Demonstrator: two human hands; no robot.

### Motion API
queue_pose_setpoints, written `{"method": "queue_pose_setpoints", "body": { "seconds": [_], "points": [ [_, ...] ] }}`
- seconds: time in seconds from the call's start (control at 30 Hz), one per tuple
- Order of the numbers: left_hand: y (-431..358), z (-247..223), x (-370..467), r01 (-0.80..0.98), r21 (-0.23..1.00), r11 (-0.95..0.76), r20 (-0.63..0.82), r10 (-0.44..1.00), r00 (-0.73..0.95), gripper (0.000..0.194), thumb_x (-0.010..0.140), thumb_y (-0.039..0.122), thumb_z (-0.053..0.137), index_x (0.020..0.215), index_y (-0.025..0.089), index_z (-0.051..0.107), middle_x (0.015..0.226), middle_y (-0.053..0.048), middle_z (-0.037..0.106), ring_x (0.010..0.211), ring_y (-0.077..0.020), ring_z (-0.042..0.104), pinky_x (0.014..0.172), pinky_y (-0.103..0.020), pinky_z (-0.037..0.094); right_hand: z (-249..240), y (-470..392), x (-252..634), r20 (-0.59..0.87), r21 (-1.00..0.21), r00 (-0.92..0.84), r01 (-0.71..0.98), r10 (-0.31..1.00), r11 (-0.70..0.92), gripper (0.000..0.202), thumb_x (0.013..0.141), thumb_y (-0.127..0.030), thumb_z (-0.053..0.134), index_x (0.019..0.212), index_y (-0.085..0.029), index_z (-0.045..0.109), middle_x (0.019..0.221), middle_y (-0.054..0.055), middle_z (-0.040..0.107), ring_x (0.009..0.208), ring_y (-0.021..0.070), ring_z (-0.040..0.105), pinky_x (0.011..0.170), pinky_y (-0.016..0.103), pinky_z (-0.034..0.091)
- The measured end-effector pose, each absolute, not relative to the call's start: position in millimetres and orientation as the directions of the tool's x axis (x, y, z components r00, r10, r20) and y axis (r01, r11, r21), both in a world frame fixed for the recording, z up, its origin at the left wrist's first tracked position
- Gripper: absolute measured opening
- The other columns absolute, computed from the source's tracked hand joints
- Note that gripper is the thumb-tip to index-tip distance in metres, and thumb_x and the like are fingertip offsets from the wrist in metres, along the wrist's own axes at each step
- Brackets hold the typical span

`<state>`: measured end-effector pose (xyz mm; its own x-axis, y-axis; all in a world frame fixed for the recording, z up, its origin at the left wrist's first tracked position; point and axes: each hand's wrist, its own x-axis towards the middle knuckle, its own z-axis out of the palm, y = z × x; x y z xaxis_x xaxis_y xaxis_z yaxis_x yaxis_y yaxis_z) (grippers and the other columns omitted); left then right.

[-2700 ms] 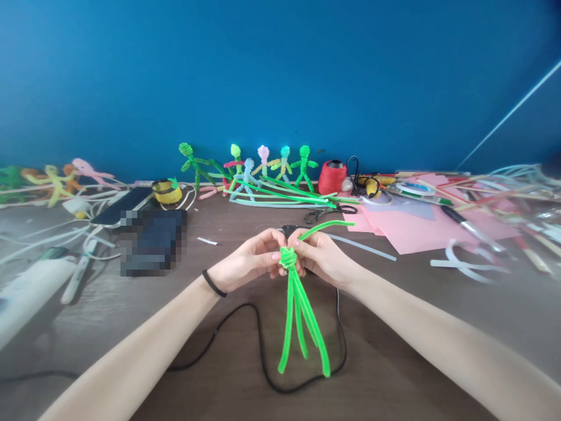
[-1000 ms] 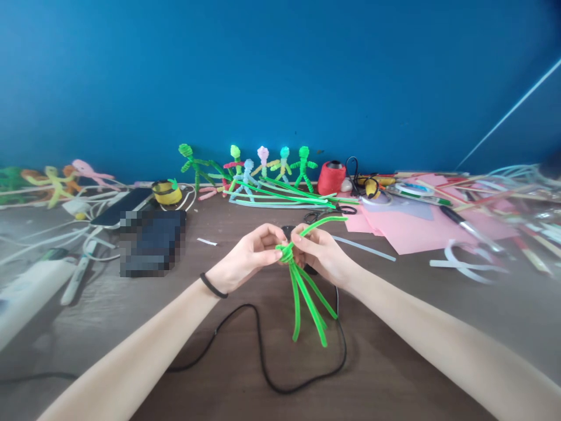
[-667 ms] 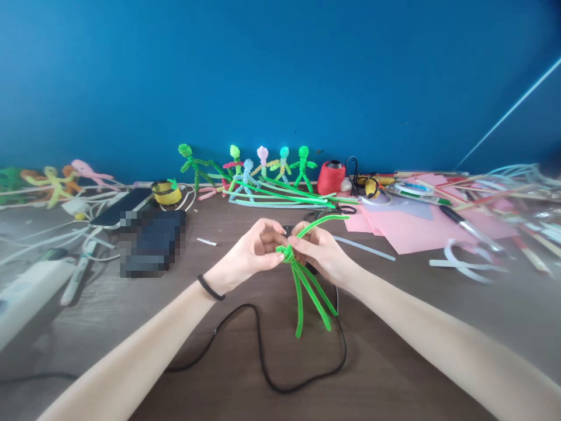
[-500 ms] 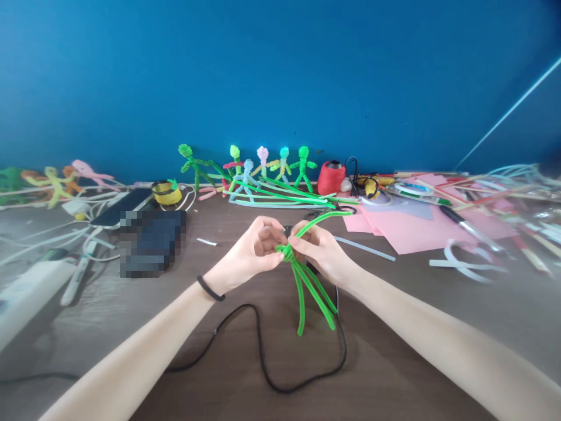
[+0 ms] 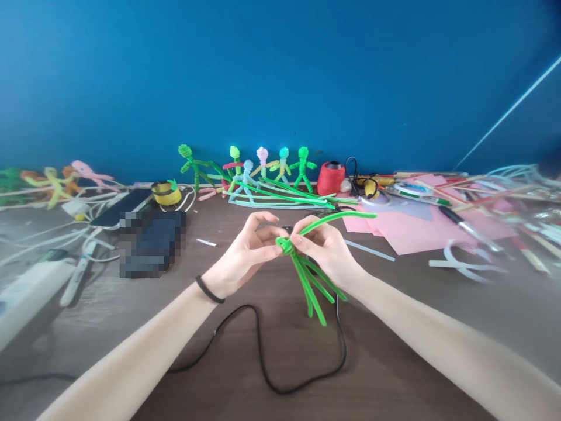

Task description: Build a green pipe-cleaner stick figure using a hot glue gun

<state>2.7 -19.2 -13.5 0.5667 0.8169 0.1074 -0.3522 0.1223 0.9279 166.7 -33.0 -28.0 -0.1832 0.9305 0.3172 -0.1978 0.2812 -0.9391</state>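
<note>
In the head view, a bundle of bright green pipe cleaners (image 5: 304, 279) hangs between my hands above the table. Its top is wound into a small knot, and several loose strands fan downward from there. My left hand (image 5: 258, 242) pinches the knot between thumb and fingers, a black band around its wrist. Close beside it, my right hand (image 5: 323, 242) grips one strand where it leaves the knot; the strand's free end sticks out to the right over the hand. Part of the knot is hidden by my fingertips.
Pipe-cleaner figures (image 5: 303, 166) stand along the blue wall, with loose green strands (image 5: 284, 196) before them. A red thread spool (image 5: 331, 178), pink paper (image 5: 398, 231) and a pen (image 5: 471, 228) lie rightward. Phones (image 5: 153, 242) sit left; a black cable (image 5: 262, 351) loops nearer.
The bundle has turned, its hanging strands swinging up and to the right. The strand in my right hand now reaches farther right. My left fingers have spread slightly.
</note>
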Motion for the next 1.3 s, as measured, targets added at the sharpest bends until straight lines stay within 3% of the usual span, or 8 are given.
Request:
{"method": "queue_pose_setpoints", "body": {
  "seconds": [0.27,0.57,0.83,1.03,1.3],
  "points": [
    [-22.0,-14.7,7.5,-0.408,0.900,0.154,0.068,0.875,0.479,0.021,0.073,0.011,0.061,0.092,0.017,0.055,0.087,-0.002,0.064,0.078,-0.0111,0.057,0.073,-0.025,0.042,-26.5,-35.6,166.3,0.409,-0.912,-0.108,-0.087,0.906,0.401,0.017,0.072,-0.030,0.066,0.074,-0.017,0.055,0.066,-0.002,0.053,0.055,0.0080,0.053,0.050,0.021,0.044],
    [-21.7,-15.3,8.8,-0.423,0.887,0.185,0.022,0.899,0.438,0.014,0.070,0.013,0.065,0.083,0.015,0.061,0.075,0.000,0.063,0.069,-0.0078,0.057,0.065,-0.019,0.044,-27.2,-35.3,166.4,0.391,-0.915,-0.110,-0.154,0.914,0.373,0.016,0.072,-0.029,0.067,0.074,-0.018,0.056,0.066,-0.002,0.054,0.056,0.0088,0.056,0.051,0.021,0.047],
    [-19.3,-16.4,6.0,-0.392,0.904,0.168,0.029,0.893,0.448,0.015,0.068,0.016,0.068,0.081,0.014,0.062,0.070,0.000,0.063,0.064,-0.0082,0.057,0.063,-0.020,0.044,-27.6,-31.9,168.0,0.249,-0.938,-0.197,-0.294,0.948,0.185,0.021,0.069,-0.027,0.070,0.074,-0.018,0.051,0.057,-0.005,0.056,0.050,0.0083,0.055,0.048,0.021,0.044],
    [-20.0,-16.9,4.1,-0.357,0.921,0.157,0.044,0.868,0.495,0.015,0.071,0.021,0.066,0.083,0.016,0.061,0.073,-0.001,0.064,0.068,-0.0122,0.058,0.068,-0.027,0.044,-27.3,-30.9,172.9,0.160,-0.875,-0.391,-0.481,0.906,-0.053,0.015,0.076,-0.025,0.062,0.079,-0.020,0.048,0.058,-0.004,0.060,0.050,0.0088,0.056,0.048,0.020,0.043],
    [-18.8,-18.3,2.4,-0.362,0.918,0.164,0.068,0.832,0.550,0.014,0.072,0.020,0.065,0.084,0.017,0.060,0.076,-0.002,0.064,0.072,-0.0133,0.058,0.072,-0.030,0.044,-29.8,-28.5,174.1,0.142,-0.844,-0.434,-0.522,0.890,-0.120,0.013,0.077,-0.024,0.060,0.076,-0.018,0.049,0.057,-0.004,0.060,0.049,0.0084,0.057,0.047,0.018,0.043]
  ]
}}
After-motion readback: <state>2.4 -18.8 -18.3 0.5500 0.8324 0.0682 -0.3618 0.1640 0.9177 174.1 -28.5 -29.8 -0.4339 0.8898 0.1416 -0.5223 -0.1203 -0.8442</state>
